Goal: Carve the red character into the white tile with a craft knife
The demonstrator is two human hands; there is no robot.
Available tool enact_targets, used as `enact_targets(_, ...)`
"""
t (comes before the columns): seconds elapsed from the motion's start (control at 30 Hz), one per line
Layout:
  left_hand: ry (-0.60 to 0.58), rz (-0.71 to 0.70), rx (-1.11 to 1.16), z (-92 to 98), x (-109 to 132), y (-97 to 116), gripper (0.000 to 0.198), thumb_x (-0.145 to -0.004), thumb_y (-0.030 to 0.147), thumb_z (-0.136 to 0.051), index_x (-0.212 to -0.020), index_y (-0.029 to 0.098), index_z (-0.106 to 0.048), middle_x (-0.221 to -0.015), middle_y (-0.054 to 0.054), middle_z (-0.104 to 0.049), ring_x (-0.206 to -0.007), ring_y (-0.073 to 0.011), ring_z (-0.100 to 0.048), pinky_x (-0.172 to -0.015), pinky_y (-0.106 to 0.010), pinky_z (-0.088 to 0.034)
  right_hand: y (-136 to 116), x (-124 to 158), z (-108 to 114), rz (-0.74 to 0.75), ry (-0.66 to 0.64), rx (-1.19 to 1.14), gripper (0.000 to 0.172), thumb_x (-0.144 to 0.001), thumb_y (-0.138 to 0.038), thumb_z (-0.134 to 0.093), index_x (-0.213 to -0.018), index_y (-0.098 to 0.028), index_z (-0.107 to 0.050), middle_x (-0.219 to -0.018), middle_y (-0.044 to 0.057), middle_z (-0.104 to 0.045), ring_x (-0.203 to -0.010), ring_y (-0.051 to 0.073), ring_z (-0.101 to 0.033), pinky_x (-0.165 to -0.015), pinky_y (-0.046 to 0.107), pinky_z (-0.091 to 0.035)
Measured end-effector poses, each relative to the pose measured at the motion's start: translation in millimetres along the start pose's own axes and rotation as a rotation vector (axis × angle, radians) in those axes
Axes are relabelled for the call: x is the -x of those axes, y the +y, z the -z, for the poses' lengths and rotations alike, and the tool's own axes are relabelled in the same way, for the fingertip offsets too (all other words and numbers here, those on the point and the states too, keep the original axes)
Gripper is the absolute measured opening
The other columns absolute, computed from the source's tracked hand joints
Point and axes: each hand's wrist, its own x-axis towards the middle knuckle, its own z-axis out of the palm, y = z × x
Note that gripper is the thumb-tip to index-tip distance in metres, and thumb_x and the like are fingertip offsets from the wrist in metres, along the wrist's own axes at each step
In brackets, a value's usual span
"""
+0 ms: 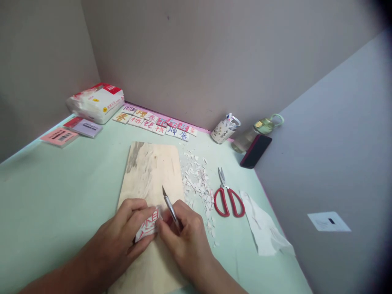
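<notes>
At the wooden board's (pixel 150 171) near end, the left hand (pixel 122 232) pins a red-printed paper piece (pixel 149 226) while the right hand (pixel 183 232), just right of it, grips an upright craft knife (pixel 170 208).

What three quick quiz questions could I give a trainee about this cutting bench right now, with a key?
1. True or false: the red-handled scissors lie on the wooden board.
2. Which hand holds the craft knife?
3. Where is the pile of paper scraps: A. left of the board; B. between the board and the scissors; C. under the tissue pack?

Key:
1. False; they lie on the green table.
2. The right hand; the left hand steadies the small printed paper piece.
3. B.
</notes>
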Motion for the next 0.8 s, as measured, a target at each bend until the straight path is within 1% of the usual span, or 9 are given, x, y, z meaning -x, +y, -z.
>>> enact_targets(0.1, -0.031, 0.094, 0.07, 2.0, -3.4, 2.4, 0.031, -0.094, 0.03, -0.059, -0.125, 0.031, -0.059, -0.117, -0.004, -0.059, -0.107, -0.0246, -0.071, -0.087, -0.03, -0.062, -5.3, -3.0, 3.1, -0.128, -0.076, -0.206, 0.015, -0.08, -0.024, -0.064, -0.07, -0.02, -0.054, -0.063, -0.006, -0.043, -0.057, 0.01, -0.037, -0.052, 0.023, -0.03)
enact_targets(0.17, -0.055, 0.143, 0.146, 5.0, -6.4, 3.3, 0.032, -0.091, 0.031, -0.063, -0.123, 0.032, -0.059, -0.118, -0.003, -0.061, -0.112, -0.0253, -0.069, -0.09, -0.032, -0.061, -5.7, -5.9, 6.4, -0.243, -0.119, -0.356, 0.018, -0.076, -0.027, -0.069, -0.069, -0.02, -0.054, -0.06, -0.008, -0.04, -0.056, 0.009, -0.034, -0.052, 0.022, -0.029)
enact_targets(0.27, -0.117, 0.23, 0.319, 11.2, -9.8, 3.9, 0.033, -0.09, 0.034, -0.067, -0.122, 0.035, -0.06, -0.119, -0.001, -0.065, -0.112, -0.0249, -0.07, -0.091, -0.033, -0.061, -1.9, -9.4, 11.7, -0.367, -0.153, -0.481, 0.023, -0.071, -0.031, -0.077, -0.068, -0.019, -0.057, -0.059, -0.008, -0.044, -0.056, 0.008, -0.034, -0.053, 0.022, -0.027)
enact_targets(0.33, -0.185, 0.344, 0.465, 15.4, -10.6, 4.4, 0.037, -0.086, 0.037, -0.071, -0.122, 0.034, -0.06, -0.117, -0.001, -0.069, -0.11, -0.0258, -0.072, -0.087, -0.034, -0.063, 1.4, -10.4, 14.4, -0.418, -0.164, -0.53, 0.028, -0.068, -0.034, -0.083, -0.069, -0.018, -0.059, -0.059, -0.007, -0.048, -0.054, 0.008, -0.035, -0.053, 0.023, -0.026)
enact_targets(0.4, -0.232, 0.476, 0.595, 18.8, -10.5, 5.6, 0.043, -0.081, 0.038, -0.076, -0.121, 0.033, -0.059, -0.113, -0.001, -0.073, -0.106, -0.0269, -0.075, -0.084, -0.034, -0.065, 3.6, -10.3, 16.0, -0.452, -0.18, -0.585, 0.034, -0.065, -0.036, -0.088, -0.069, -0.018, -0.06, -0.055, -0.009, -0.048, -0.051, 0.006, -0.032, -0.05, 0.022, -0.023)
enact_targets(0.5, -0.249, 0.598, 0.713, 21.6, -10.6, 8.3, 0.048, -0.076, 0.039, -0.081, -0.118, 0.032, -0.059, -0.11, -0.002, -0.077, -0.104, -0.028, -0.077, -0.086, -0.038, -0.066, 3.3, -9.4, 16.4, -0.488, -0.188, -0.669, 0.038, -0.062, -0.039, -0.092, -0.069, -0.019, -0.06, -0.048, -0.011, -0.044, -0.044, 0.005, -0.027, -0.046, 0.023, -0.018)
enact_targets(0.6, -0.248, 0.623, 0.77, 22.6, -11.3, 9.9, 0.048, -0.075, 0.039, -0.083, -0.117, 0.032, -0.06, -0.111, -0.002, -0.078, -0.104, -0.0277, -0.077, -0.087, -0.039, -0.066, 0.7, -8.4, 15.7, -0.505, -0.176, -0.738, 0.034, -0.062, -0.036, -0.09, -0.069, -0.019, -0.061, -0.046, -0.011, -0.045, -0.042, 0.005, -0.028, -0.044, 0.022, -0.017)
enact_targets(0.7, -0.247, 0.604, 0.793, 22.6, -11.3, 8.7, 0.047, -0.076, 0.037, -0.083, -0.117, 0.033, -0.06, -0.114, -0.003, -0.078, -0.105, -0.0278, -0.077, -0.086, -0.039, -0.066, -0.7, -7.8, 15.3, -0.508, -0.178, -0.787, 0.03, -0.063, -0.034, -0.087, -0.067, -0.019, -0.061, -0.046, -0.011, -0.047, -0.042, 0.005, -0.03, -0.044, 0.022, -0.018)
enact_targets(0.8, -0.259, 0.575, 0.811, 22.1, -10.1, 6.6, 0.047, -0.078, 0.034, -0.083, -0.118, 0.032, -0.059, -0.115, -0.005, -0.078, -0.106, -0.0297, -0.077, -0.085, -0.041, -0.067, -0.3, -8.1, 15.6, -0.525, -0.186, -0.835, 0.031, -0.063, -0.034, -0.087, -0.068, -0.019, -0.06, -0.047, -0.01, -0.048, -0.041, 0.004, -0.03, -0.043, 0.021, -0.018)
